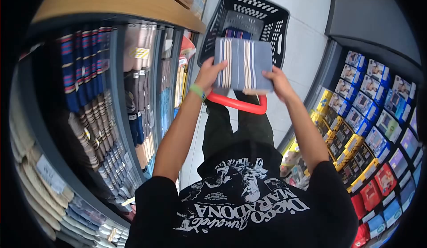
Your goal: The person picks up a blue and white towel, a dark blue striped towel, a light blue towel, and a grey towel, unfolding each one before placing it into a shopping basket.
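Between my two hands is a folded grey-blue cloth (pixel 262 61) with cream and dark stripes, held flat over the near part of a black shopping basket (pixel 278 23). My left hand (pixel 211 73) grips its left edge, thumb on top. At the lower right corner, my right hand (pixel 276 81) closes on the cloth in the same way. Partly hidden behind the cloth, a dark blue folded item (pixel 238 33) with red stripes lies in the basket. The basket's red handle (pixel 235 104) shows just below the cloth, near my legs.
Shelves of folded striped cloths (pixel 89 65) line the left side under a wooden ledge (pixel 111 3). Along the right stand racks of blue boxes (pixel 364 114), yellow boxes (pixel 342 145) and red packs (pixel 384 179). The tiled floor (pixel 307 48) runs between them.
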`<action>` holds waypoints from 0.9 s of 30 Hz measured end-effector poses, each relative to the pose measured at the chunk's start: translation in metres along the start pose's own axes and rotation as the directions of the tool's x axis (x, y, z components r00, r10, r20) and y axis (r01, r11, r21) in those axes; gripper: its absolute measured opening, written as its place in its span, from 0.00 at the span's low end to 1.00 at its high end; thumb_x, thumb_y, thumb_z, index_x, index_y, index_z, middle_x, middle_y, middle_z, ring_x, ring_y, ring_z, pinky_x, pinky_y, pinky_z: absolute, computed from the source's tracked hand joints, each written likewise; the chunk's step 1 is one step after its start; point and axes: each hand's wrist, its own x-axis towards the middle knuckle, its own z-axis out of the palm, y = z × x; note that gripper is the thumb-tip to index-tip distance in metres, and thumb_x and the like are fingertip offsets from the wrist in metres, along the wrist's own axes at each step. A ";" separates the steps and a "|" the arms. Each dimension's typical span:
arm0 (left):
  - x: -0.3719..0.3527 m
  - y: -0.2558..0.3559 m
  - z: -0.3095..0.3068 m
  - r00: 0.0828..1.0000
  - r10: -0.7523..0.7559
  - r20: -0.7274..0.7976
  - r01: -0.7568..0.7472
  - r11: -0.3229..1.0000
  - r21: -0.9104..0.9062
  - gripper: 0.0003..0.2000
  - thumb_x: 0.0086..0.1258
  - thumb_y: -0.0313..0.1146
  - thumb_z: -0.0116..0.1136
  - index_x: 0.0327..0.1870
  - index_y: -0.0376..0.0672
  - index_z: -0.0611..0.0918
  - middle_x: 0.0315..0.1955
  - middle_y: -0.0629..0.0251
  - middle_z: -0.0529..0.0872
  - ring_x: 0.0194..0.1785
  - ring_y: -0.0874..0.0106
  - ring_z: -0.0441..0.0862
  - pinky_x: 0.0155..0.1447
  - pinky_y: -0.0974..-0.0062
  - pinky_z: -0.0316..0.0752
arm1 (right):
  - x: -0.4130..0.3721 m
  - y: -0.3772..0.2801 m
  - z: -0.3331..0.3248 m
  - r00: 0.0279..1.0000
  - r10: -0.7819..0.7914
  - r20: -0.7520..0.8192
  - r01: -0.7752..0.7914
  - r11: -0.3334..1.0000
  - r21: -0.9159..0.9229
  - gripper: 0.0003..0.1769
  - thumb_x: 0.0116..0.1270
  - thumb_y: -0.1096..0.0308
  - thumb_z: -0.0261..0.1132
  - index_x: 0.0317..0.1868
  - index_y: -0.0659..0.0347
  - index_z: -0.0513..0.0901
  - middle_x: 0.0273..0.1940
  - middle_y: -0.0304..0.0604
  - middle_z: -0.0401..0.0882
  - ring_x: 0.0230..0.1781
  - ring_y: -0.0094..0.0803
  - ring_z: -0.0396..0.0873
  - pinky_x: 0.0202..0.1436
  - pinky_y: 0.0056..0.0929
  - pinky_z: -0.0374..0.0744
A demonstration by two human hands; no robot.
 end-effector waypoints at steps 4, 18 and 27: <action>0.118 -0.028 -0.013 0.986 -0.106 -0.128 0.133 0.965 0.226 0.19 0.68 0.31 0.62 0.54 0.27 0.77 0.45 0.53 0.85 0.43 0.67 0.86 0.47 0.68 0.81 | 0.095 0.012 -0.032 0.990 0.129 -0.062 -0.127 0.991 0.039 0.18 0.70 0.73 0.56 0.58 0.71 0.74 0.49 0.48 0.82 0.46 0.35 0.84 0.49 0.36 0.84; 0.370 -0.142 -0.103 0.945 -0.128 -0.302 0.315 0.605 0.731 0.31 0.60 0.35 0.66 0.63 0.25 0.73 0.60 0.38 0.77 0.64 0.53 0.77 0.69 0.67 0.69 | 0.341 0.134 -0.086 0.908 0.348 -0.233 -0.375 0.923 -0.086 0.22 0.70 0.67 0.62 0.62 0.63 0.74 0.54 0.47 0.80 0.53 0.35 0.77 0.52 0.35 0.74; 0.407 -0.175 -0.108 0.937 0.048 -0.346 0.334 0.169 0.927 0.28 0.66 0.36 0.59 0.65 0.32 0.69 0.61 0.40 0.76 0.59 0.49 0.79 0.66 0.63 0.71 | 0.420 0.200 -0.100 0.880 0.044 -0.473 -0.357 0.718 -0.597 0.29 0.65 0.60 0.65 0.63 0.67 0.72 0.59 0.61 0.77 0.61 0.49 0.76 0.64 0.39 0.73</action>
